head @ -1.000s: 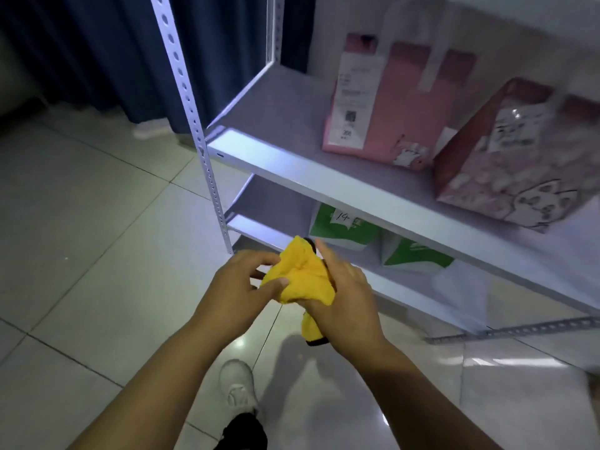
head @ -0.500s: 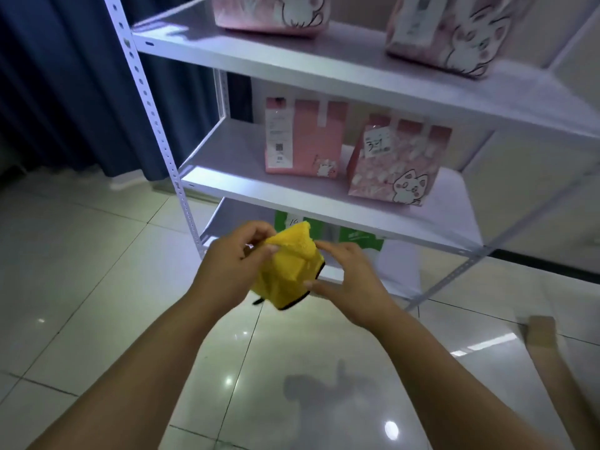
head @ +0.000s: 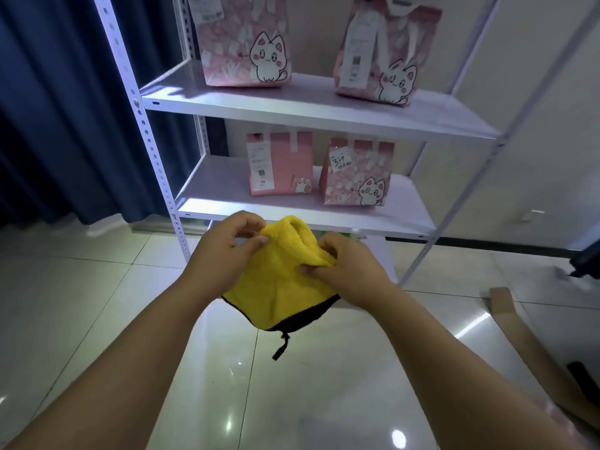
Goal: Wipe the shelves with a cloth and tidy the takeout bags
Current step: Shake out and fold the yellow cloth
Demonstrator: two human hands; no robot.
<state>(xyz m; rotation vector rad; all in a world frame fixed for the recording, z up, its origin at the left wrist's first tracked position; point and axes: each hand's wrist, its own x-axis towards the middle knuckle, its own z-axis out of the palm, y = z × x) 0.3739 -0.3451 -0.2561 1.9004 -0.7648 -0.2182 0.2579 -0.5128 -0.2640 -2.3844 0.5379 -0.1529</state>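
Both hands hold a yellow cloth [head: 279, 287] with a black edge in front of a white metal shelf unit [head: 311, 108]. My left hand [head: 224, 254] pinches its upper left fold. My right hand [head: 344, 271] grips the bunched right side. Two pink cat-print takeout bags [head: 243, 40] [head: 383, 50] stand on the upper shelf. Two more pink bags [head: 281, 167] [head: 357, 173] stand on the middle shelf [head: 227, 209]. A bit of a green bag [head: 347, 235] shows on the lowest shelf behind the cloth.
A dark blue curtain [head: 65, 108] hangs left of the shelf unit. Glossy pale floor tiles [head: 97, 303] lie below. A brown cardboard piece [head: 526, 345] lies on the floor at right, with a dark object [head: 584, 258] beyond it.
My head has tilted upward, bringing the upper shelf and its bags into view. Both hands have spread the yellow cloth wider from a bunched wad.
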